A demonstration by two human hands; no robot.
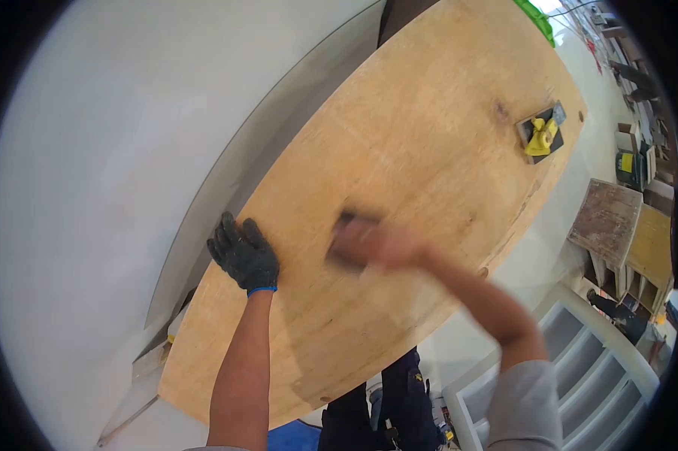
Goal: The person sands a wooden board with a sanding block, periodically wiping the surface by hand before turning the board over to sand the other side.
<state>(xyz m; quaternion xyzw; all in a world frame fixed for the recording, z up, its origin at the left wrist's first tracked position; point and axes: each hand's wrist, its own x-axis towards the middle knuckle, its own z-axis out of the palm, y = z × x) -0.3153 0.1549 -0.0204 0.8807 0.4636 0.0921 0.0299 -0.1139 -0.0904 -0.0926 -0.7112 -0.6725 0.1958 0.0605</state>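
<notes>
A large pale plywood board (399, 150) stretches beneath both hands, its surface marked with scuffs and a dark knot. My left hand (245, 255), in a dark work glove with a blue cuff, lies on the board at its left edge with the fingers extended. Near the middle of the board, my right hand (388, 242) is bare and smeared by motion. It grips a dark sanding block (342, 239) pressed to the wood; the blur hides the block's details.
At the board's far right end lies a dark flat block (536, 156) with a yellow-handled putty knife (542, 137) on it. A white wall (113, 150) runs along the left. Wooden cabinets (606, 222) and a white slatted frame (579, 361) stand right. Another person (621, 314) is there.
</notes>
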